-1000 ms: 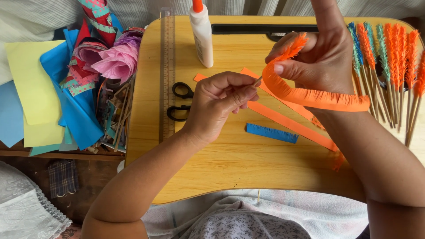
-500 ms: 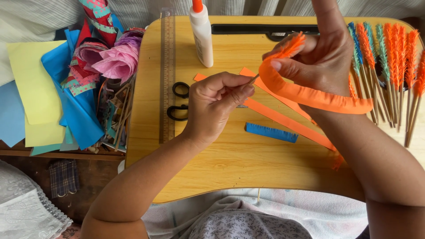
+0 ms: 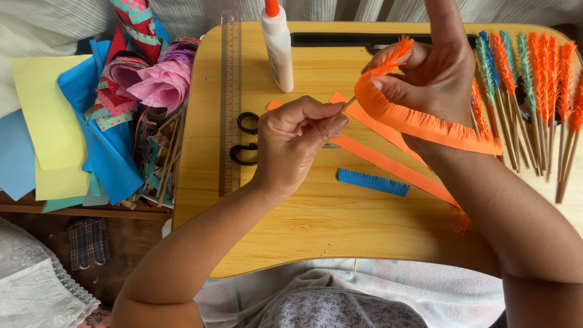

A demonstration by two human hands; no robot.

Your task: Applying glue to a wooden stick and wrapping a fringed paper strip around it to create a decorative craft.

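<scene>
Underneath my fingers a smooth wooden lap tray is sitting across my knees, with pale striped cloth lying beyond it. Left of my left hand, a wooden ruler and black scissors are lying flat, and further out flat paper sheets and crinkled pink paper are piling up. A white glue bottle is standing above my left fingers. A short fringed blue strip is lying just below them. Finished fringed sticks are fanning out right of my right hand. My left fingertips are pinching a thin wooden stick, wrist bent upward. My right fingers are clamping a soft fringed orange strip against the stick's tip, index finger pointing up.
</scene>
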